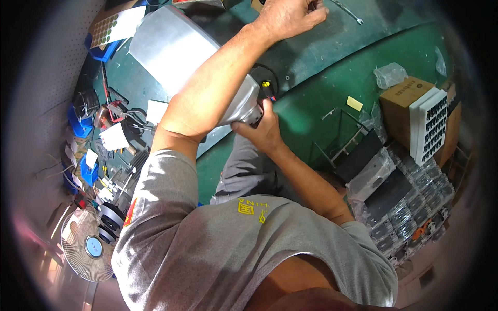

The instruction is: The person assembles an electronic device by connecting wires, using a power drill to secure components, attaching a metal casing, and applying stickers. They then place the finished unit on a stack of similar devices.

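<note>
A large silver metal housing (171, 46), which looks like a street lamp head, lies slanted on the green work table (306, 57). My right hand (264, 129) is closed round its narrow end (248, 111), thumb on the near side. My left arm crosses over the housing. Near the top edge, my left hand (290, 18) has its fingers curled; whether something small is in them is hidden. An open-end wrench (358, 19) lies on the table just right of that hand. By the narrow end is a dark cable with a yellow piece (266, 83).
To the left are blue bins (89, 171), tools, loose wires and a fan (88, 246). A cardboard box (404, 96), a white foam-like panel (429, 124) and several plastic-wrapped parts (404, 220) stand right. A small washer (287, 78) lies on the table.
</note>
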{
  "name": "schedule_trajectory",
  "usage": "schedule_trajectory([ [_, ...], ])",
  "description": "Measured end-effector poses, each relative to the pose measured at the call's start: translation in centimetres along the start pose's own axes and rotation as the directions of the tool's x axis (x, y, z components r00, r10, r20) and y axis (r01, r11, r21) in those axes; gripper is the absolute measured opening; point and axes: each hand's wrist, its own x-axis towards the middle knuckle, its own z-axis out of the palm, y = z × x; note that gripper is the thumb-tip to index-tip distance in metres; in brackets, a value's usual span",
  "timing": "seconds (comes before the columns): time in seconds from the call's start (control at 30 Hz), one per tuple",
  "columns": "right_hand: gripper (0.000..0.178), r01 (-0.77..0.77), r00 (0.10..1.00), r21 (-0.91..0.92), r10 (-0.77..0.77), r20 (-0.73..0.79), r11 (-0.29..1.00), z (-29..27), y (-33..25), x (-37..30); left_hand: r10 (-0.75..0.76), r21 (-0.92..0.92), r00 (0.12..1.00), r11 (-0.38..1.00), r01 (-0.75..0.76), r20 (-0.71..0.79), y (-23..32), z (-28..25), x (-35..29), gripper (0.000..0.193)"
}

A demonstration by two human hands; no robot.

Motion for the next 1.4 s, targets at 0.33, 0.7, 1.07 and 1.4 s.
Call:
schedule_trajectory([
  [0.33,0.078,-0.096,0.989,0.445,0.135,-0.056,0.891,0.0,0.7,-1.6,0.03,-0.024,1.0,0.999,-0.03,0.0,-1.1,0.9,0.0,0.023],
  [0.7,0.062,-0.453,0.891,0.63,0.314,0.327,0.631,-0.3,-0.1,-1.2,-0.034,-0.14,0.999,0.989,0.037,0.024,0.2,-0.3,0.1,0.022],
  [1.07,0.062,-0.517,0.856,0.636,0.34,0.389,0.573,0.1,1.9,-1.0,-0.064,-0.152,0.994,0.985,0.077,0.09,0.8,-1.4,0.1,0.021],
  [1.4,0.018,0.45,0.877,-0.029,-0.448,-0.173,0.893,-8.2,-11.5,-1.6,-0.142,0.075,0.964,0.989,0.129,0.225,-0.8,-0.6,-0.6,0.025],
])
